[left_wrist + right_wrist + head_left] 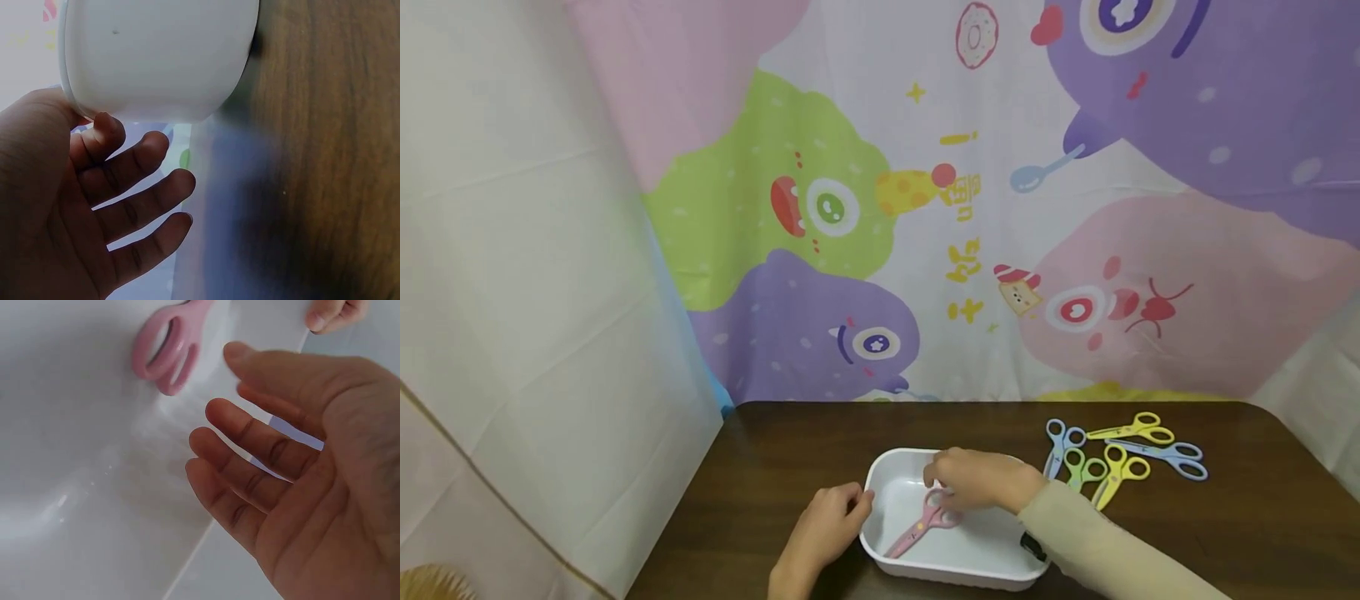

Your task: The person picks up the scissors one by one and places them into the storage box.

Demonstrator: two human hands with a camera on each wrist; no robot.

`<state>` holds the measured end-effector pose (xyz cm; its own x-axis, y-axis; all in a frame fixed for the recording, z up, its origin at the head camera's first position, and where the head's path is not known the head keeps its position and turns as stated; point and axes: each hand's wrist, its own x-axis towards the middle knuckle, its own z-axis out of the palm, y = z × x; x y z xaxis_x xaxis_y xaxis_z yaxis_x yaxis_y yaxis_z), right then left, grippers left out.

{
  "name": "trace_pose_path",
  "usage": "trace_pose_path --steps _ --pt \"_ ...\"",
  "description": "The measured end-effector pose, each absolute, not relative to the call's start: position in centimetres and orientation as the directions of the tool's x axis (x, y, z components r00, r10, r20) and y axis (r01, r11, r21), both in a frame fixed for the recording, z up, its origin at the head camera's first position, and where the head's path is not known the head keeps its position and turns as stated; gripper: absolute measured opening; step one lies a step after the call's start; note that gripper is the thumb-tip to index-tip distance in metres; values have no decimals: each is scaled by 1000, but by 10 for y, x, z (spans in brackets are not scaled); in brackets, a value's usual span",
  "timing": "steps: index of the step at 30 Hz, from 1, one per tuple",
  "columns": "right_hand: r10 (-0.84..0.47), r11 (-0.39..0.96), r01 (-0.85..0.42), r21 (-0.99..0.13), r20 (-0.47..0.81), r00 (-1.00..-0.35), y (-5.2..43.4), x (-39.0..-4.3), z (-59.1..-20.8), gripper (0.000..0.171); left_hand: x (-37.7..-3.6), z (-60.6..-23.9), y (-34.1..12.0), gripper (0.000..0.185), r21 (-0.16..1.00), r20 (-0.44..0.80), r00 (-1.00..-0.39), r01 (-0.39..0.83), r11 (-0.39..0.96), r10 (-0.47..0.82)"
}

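Observation:
A pair of pink scissors (pixel 917 527) lies in a white plastic tub (pixel 955 575), handles toward the middle and blades toward the near left corner. My right hand (pixel 981 481) is over the tub, just above the scissor handles. In the right wrist view its fingers are loosely bent and hold nothing, with the pink handles (pixel 165 350) apart from the fingertips. My left hand (pixel 827 525) is at the tub's left side. In the left wrist view its thumb and index finger pinch the rim (pixel 65 81), while the other fingers spread loosely below; the thumb tip is hidden.
Several scissors lie at the table's back right: blue pairs (pixel 1176 455), yellow pairs (pixel 1120 475) and a green pair (pixel 1085 471). Something small and black (pixel 1033 547) shows by the right forearm. A cartoon-printed curtain (pixel 985 358) hangs behind the brown table (pixel 797 442).

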<state>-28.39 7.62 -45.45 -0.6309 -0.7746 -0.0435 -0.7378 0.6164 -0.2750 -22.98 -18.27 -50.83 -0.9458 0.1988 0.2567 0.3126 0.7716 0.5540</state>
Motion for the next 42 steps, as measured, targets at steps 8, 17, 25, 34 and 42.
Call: trace_pose_path --steps 8,17,25,34,42 --pt "-749 638 -709 -301 -26 -663 88 -282 -435 41 -230 -504 -180 38 537 271 -943 317 782 196" --pt "-711 663 -699 -267 68 -700 116 -281 -415 46 -231 -501 -181 39 516 264 -945 306 800 191" --pt "-661 713 -671 -204 126 -740 154 -281 -407 57 -231 -501 -181 38 520 263 -945 310 796 197" --pt "-629 727 -665 -169 224 -744 209 -285 -415 64 -227 -497 -185 32 496 250 -952 284 820 178" --pt "-570 752 -644 -141 351 -743 258 -290 -434 68 -223 -494 -187 32 480 222 -955 281 831 195"
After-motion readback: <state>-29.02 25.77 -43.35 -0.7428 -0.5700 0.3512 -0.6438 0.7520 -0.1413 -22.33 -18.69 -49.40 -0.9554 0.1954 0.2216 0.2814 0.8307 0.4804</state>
